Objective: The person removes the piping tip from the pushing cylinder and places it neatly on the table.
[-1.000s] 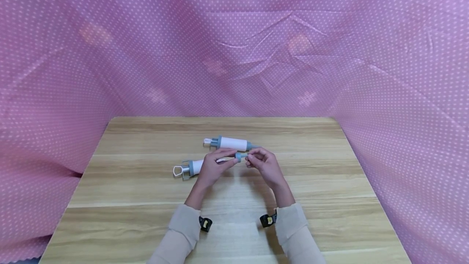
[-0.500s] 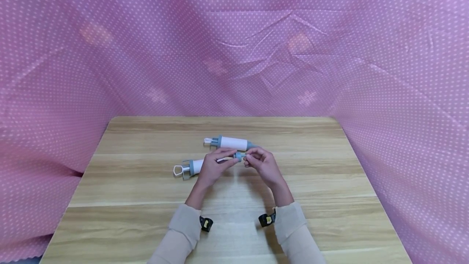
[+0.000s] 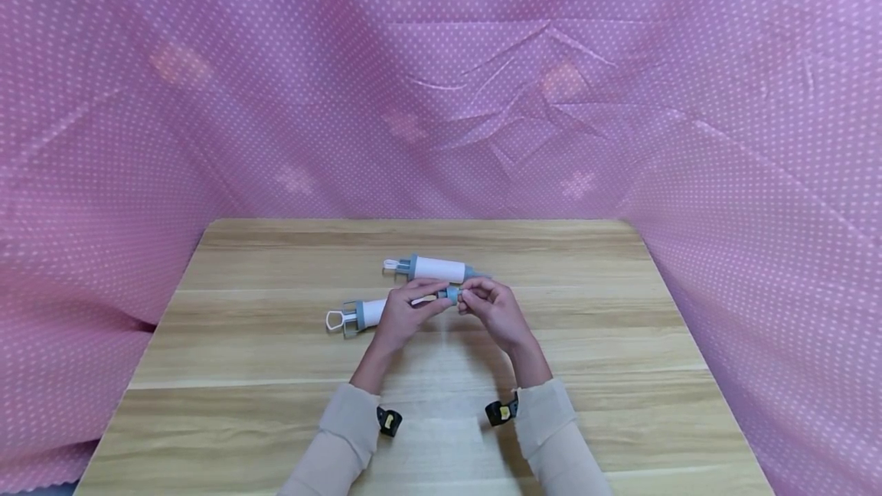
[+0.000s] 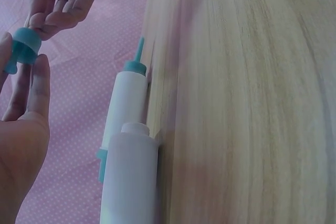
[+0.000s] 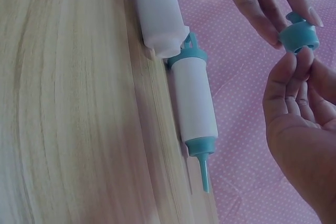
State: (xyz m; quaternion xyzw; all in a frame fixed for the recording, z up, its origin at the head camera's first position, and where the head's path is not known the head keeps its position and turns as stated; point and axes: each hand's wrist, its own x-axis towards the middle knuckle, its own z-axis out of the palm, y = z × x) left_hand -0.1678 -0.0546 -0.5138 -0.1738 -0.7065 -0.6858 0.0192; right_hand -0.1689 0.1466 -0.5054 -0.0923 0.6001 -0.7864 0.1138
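Observation:
In the head view my left hand (image 3: 406, 312) pinches a small teal nozzle cap (image 3: 452, 295) between thumb and fingers. My right hand (image 3: 498, 314) has its fingertips gathered at the cap's right side. Seen from the right wrist, the cap (image 5: 299, 36) lies between both hands, its hollow side facing my right fingertips (image 5: 303, 56). A smaller teal part (image 4: 10, 66) sticks out of the cap by my left thumb. Under my left hand lies a white syringe-style tube (image 3: 372, 313) with a bare neck at its front end.
A second white syringe-style tube (image 3: 441, 269) lies just behind the hands, with a teal nozzle on its right end and a pull handle on its left. Both rest on the wooden table (image 3: 241, 419). A pink dotted cloth (image 3: 441, 83) hangs round its back and sides.
My right fingertips have moved left, closer to the cap. The thin teal stem that showed between cap and right hand is no longer visible there. Both tubes have stayed put.

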